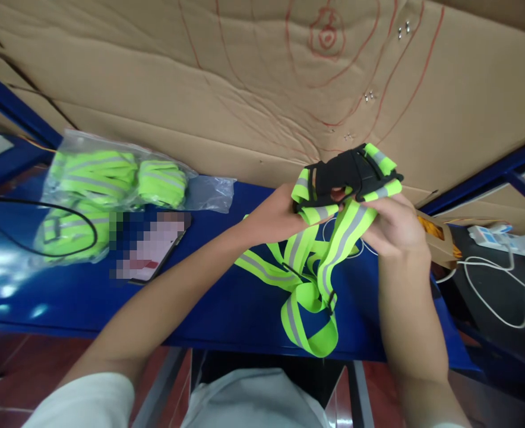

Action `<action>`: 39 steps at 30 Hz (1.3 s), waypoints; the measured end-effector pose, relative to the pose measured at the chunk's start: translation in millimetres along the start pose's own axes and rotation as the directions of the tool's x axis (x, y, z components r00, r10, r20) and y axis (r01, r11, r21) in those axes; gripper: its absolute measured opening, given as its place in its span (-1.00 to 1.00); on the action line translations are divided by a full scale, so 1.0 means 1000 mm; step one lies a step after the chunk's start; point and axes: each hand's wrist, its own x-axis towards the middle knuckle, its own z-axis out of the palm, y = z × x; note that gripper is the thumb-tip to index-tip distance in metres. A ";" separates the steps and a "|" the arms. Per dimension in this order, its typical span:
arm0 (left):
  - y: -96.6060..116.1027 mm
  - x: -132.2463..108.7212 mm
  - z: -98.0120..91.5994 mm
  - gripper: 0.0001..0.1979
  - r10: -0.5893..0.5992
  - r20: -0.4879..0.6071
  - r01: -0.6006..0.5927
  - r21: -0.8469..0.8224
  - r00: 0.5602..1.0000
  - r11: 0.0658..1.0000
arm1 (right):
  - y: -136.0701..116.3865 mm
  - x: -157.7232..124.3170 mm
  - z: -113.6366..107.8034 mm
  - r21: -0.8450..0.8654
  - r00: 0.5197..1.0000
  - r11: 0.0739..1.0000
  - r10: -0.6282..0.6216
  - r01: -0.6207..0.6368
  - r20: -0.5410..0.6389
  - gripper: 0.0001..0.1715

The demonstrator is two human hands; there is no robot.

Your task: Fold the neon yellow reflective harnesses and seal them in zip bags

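Both of my hands hold up a reflective vest made of neon-yellow straps (346,236) with a grey stripe, joined at a black panel (339,172). My left hand (284,208) grips it at the panel's left end, its fingers partly behind the straps. On the other side my right hand (396,223) is closed round the strap at the panel's lower right. Below the hands the straps hang in loops, with small black sliders on them, and spread over the blue table. One loop drops past the table's front edge.
Clear plastic bags (91,178) with folded neon straps lie on the blue table (209,309) at left, a phone (155,246) beside them. A black cable (35,202) crosses the bags. Cardboard (155,71) walls the back. White cables (507,270) and a small box (436,238) sit at right.
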 end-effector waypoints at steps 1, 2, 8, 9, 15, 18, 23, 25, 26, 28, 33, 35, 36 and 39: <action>-0.001 0.000 0.000 -0.70 0.000 0.003 0.000 0.030 1.000 1.000 | 0.000 0.000 0.000 0.051 1.000 0.999 0.014 -0.013 -0.018 -0.81; -0.003 -0.001 0.000 -0.71 0.003 0.000 -0.003 0.053 1.000 0.999 | 0.001 0.000 0.000 0.120 0.999 0.992 0.035 -0.031 -0.031 -0.80; -0.009 -0.002 0.011 -0.59 0.074 -0.298 -0.073 0.015 0.952 0.997 | 0.001 -0.003 0.014 0.153 0.994 0.988 -0.005 0.022 -0.110 -0.74; -0.007 -0.002 0.011 -0.55 0.070 -0.324 -0.069 0.014 0.943 0.998 | 0.000 -0.004 0.015 0.144 0.993 0.989 -0.027 0.044 -0.114 -0.73; 0.011 -0.010 -0.021 -0.49 -0.097 0.210 0.133 -0.165 0.973 0.977 | -0.011 -0.007 0.004 0.243 0.995 0.970 -0.022 -0.003 0.101 -0.69; 0.015 -0.010 -0.029 -0.50 -0.086 0.328 0.162 -0.212 0.941 0.964 | -0.015 -0.005 0.005 0.362 0.993 0.932 -0.027 -0.016 0.113 -0.65; 0.010 -0.005 -0.011 -0.41 -0.034 0.148 0.062 -0.185 0.988 0.981 | -0.009 -0.001 0.019 0.270 0.996 0.962 -0.019 0.041 -0.085 -0.65; 0.005 -0.003 -0.004 -0.52 -0.041 0.052 0.048 -0.153 0.998 0.987 | -0.004 -0.001 0.024 0.214 0.993 0.975 -0.027 0.052 -0.118 -0.59; 0.002 -0.003 -0.001 -0.57 -0.036 0.014 0.037 -0.131 0.999 0.991 | -0.001 -0.002 0.025 0.208 0.993 0.977 -0.028 0.052 -0.114 -0.57; -0.005 -0.002 0.003 -0.59 -0.008 0.003 0.008 -0.097 1.000 0.995 | 0.004 -0.002 0.028 0.206 0.993 0.976 -0.043 0.064 -0.107 -0.58; -0.019 -0.003 0.007 -0.65 -0.078 0.014 0.079 -0.230 0.997 0.970 | 0.012 0.001 0.026 -0.082 0.991 0.990 -0.120 0.116 -0.052 -0.57; -0.021 -0.005 0.009 -0.62 -0.175 0.000 0.164 -0.360 0.985 0.918 | 0.012 0.003 0.019 -0.216 0.991 0.967 -0.134 0.137 0.032 -0.54; -0.021 -0.005 0.010 -0.57 -0.215 0.009 0.199 -0.420 0.977 0.886 | 0.011 0.004 0.014 -0.278 0.989 0.950 -0.126 0.142 0.075 -0.54; -0.023 -0.006 0.012 -0.47 -0.298 0.086 0.298 -0.512 0.951 0.805 | 0.007 0.003 -0.006 -0.497 0.989 0.862 -0.032 0.101 0.147 -0.54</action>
